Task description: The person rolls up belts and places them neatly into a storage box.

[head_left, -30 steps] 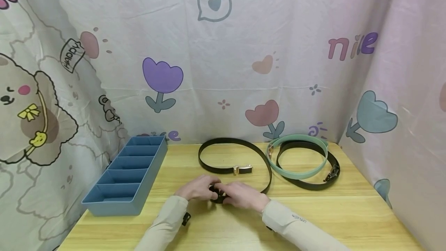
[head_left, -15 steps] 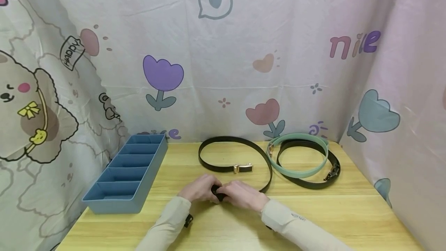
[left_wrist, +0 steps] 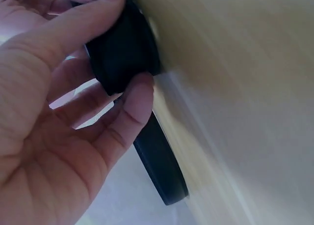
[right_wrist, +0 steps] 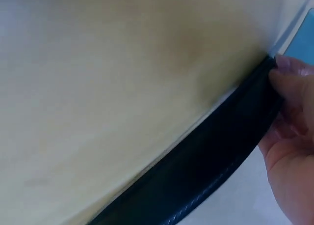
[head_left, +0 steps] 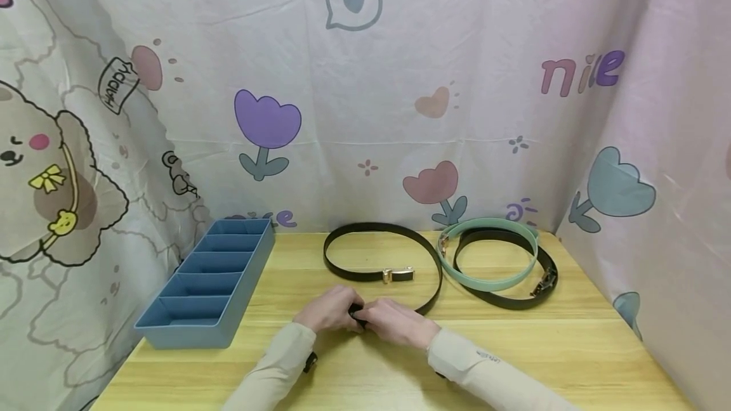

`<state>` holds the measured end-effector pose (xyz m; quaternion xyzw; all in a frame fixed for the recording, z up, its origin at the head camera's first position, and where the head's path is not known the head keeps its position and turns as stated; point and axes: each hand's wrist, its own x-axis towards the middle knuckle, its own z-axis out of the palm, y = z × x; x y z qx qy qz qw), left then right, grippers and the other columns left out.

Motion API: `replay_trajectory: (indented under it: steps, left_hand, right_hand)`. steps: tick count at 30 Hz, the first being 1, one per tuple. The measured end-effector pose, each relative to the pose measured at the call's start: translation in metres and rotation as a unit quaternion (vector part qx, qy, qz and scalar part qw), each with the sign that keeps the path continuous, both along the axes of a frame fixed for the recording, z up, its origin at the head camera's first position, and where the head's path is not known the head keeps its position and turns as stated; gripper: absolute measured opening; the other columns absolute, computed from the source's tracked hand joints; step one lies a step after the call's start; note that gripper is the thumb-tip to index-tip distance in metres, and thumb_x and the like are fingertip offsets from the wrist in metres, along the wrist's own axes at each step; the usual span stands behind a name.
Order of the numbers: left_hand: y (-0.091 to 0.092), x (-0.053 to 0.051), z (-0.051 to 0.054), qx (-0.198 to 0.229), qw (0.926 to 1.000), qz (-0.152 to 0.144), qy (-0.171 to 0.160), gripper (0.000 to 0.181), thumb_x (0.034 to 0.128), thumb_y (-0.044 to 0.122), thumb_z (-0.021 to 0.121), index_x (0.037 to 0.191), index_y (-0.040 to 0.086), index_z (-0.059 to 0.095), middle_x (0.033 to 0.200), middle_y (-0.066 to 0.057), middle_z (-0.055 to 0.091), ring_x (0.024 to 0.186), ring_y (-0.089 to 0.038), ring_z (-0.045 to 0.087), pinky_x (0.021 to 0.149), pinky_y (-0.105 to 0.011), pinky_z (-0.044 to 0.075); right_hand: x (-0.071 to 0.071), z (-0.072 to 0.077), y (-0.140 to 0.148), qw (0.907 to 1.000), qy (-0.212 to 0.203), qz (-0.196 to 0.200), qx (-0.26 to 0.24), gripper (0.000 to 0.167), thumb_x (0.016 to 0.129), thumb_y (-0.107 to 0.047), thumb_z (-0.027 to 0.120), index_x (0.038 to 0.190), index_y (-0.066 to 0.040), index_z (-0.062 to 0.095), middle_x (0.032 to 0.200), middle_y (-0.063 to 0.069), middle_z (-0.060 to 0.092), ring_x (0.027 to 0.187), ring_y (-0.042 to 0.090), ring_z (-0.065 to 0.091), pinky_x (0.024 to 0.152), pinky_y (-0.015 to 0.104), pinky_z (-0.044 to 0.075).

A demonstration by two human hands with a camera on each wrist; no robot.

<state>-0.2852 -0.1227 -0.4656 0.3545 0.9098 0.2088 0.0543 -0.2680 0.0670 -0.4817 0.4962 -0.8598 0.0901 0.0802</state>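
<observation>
A black belt (head_left: pixel 374 228) lies in a wide loop on the table, its gold-toned buckle (head_left: pixel 388 276) inside the curve. Near the front, one end is bent into a small tight roll (left_wrist: pixel 122 50) between my hands. My left hand (head_left: pixel 328 311) grips this roll with thumb and fingers, as the left wrist view shows. Close beside it, my right hand (head_left: pixel 400 324) pinches the belt where the strap runs into the roll. In the right wrist view the strap (right_wrist: pixel 211 151) stands on edge, stretching away from my fingertips. My fingers hide much of the roll in the head view.
A blue-grey tray (head_left: pixel 242 300) with several compartments stands at the left. At the back right, a mint-green belt (head_left: pixel 493 285) lies coiled over a second black belt (head_left: pixel 514 302). Patterned curtains (head_left: pixel 365 81) rise behind and at both sides of the wooden table (head_left: pixel 365 373).
The roll in my fingers has become smaller and tighter. My left hand has shifted slightly right, close to my right hand. Just now the right side of the belt's loop has moved a little left.
</observation>
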Motion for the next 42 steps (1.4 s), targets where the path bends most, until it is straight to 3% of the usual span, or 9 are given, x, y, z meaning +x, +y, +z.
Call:
replay_trajectory:
  steps: [7,10,17,21,24,29,34,38,42]
  left_hand:
    - [-0.002,0.007,0.002,-0.007,0.9999,-0.007,-0.004,0.018,0.0681,0.015,0.087,0.077,0.020,0.073,0.072,0.014,0.064,0.063,0.002,0.050,0.062,-0.018,0.044]
    - [0.000,0.013,0.002,-0.024,0.9997,0.002,0.006,0.020,0.0670,0.014,0.087,0.075,0.022,0.070,0.072,0.015,0.063,0.064,0.001,0.050,0.062,-0.018,0.044]
    - [0.011,0.022,0.003,-0.047,0.9949,0.051,0.074,0.033,0.0622,0.030,0.091,0.065,0.017,0.061,0.063,0.011,0.054,0.057,-0.004,0.043,0.054,-0.021,0.039]
    - [0.013,0.020,0.004,-0.037,0.9973,0.037,0.052,0.025,0.0626,0.021,0.091,0.071,0.017,0.067,0.066,0.012,0.059,0.060,-0.002,0.046,0.058,-0.021,0.041]
    - [0.012,0.017,0.004,-0.028,0.9988,0.017,0.036,0.025,0.0628,0.015,0.090,0.079,0.018,0.072,0.074,0.012,0.064,0.067,-0.001,0.050,0.065,-0.021,0.044]
    - [0.012,0.014,0.003,-0.010,0.9994,0.000,0.033,0.024,0.0643,0.017,0.090,0.079,0.019,0.070,0.074,0.013,0.063,0.068,0.000,0.049,0.064,-0.020,0.044]
    - [0.013,0.013,0.003,-0.004,0.9992,0.009,0.040,0.024,0.0651,0.022,0.090,0.072,0.020,0.067,0.067,0.014,0.059,0.060,0.000,0.046,0.056,-0.018,0.040]
    - [0.013,0.011,0.005,-0.022,0.9992,0.002,0.034,0.022,0.0665,0.019,0.090,0.076,0.019,0.070,0.073,0.012,0.063,0.065,-0.001,0.049,0.061,-0.020,0.044]
    - [0.013,0.010,0.006,-0.037,0.9991,-0.009,0.020,0.028,0.0679,0.014,0.088,0.093,0.018,0.076,0.086,0.007,0.068,0.077,-0.003,0.055,0.073,-0.023,0.049]
  right_hand:
    - [0.000,0.000,0.001,0.9998,0.014,-0.001,0.016,0.015,0.087,-0.023,0.073,0.101,-0.020,0.070,0.097,-0.007,0.068,0.081,-0.002,0.060,0.070,0.011,0.046]
    - [0.003,-0.002,-0.001,0.9997,0.019,-0.001,0.011,0.006,0.088,-0.022,0.072,0.093,-0.021,0.069,0.092,-0.009,0.069,0.076,-0.004,0.058,0.067,0.010,0.045]
    - [0.008,-0.004,-0.002,0.9993,0.022,-0.029,0.005,0.017,0.091,-0.014,0.065,0.077,-0.021,0.062,0.072,-0.012,0.058,0.060,-0.003,0.043,0.055,0.011,0.036]
    - [0.004,-0.004,0.005,0.9997,0.011,-0.020,0.008,0.001,0.091,-0.023,0.069,0.092,-0.022,0.069,0.086,-0.011,0.065,0.073,-0.005,0.053,0.065,0.010,0.043]
    - [0.002,-0.003,0.010,0.9998,0.008,-0.016,0.009,0.014,0.089,-0.028,0.070,0.100,-0.021,0.071,0.097,-0.009,0.068,0.083,-0.003,0.060,0.073,0.012,0.047]
    - [0.005,0.001,0.010,0.9992,0.022,-0.032,0.007,0.006,0.090,-0.024,0.069,0.086,-0.020,0.070,0.086,-0.008,0.068,0.072,-0.002,0.056,0.065,0.012,0.045]
    - [0.009,0.003,0.006,0.9974,0.030,-0.063,0.018,0.014,0.090,-0.018,0.068,0.076,-0.020,0.065,0.075,-0.009,0.062,0.062,-0.001,0.048,0.055,0.014,0.040]
    - [0.009,0.005,0.009,0.9976,0.015,-0.063,0.023,0.009,0.091,-0.022,0.069,0.082,-0.020,0.067,0.080,-0.009,0.064,0.064,-0.002,0.049,0.056,0.014,0.040]
    - [0.008,0.007,0.018,0.9979,0.001,-0.062,0.016,0.007,0.088,-0.027,0.072,0.092,-0.021,0.071,0.088,-0.009,0.065,0.071,-0.002,0.054,0.062,0.015,0.044]
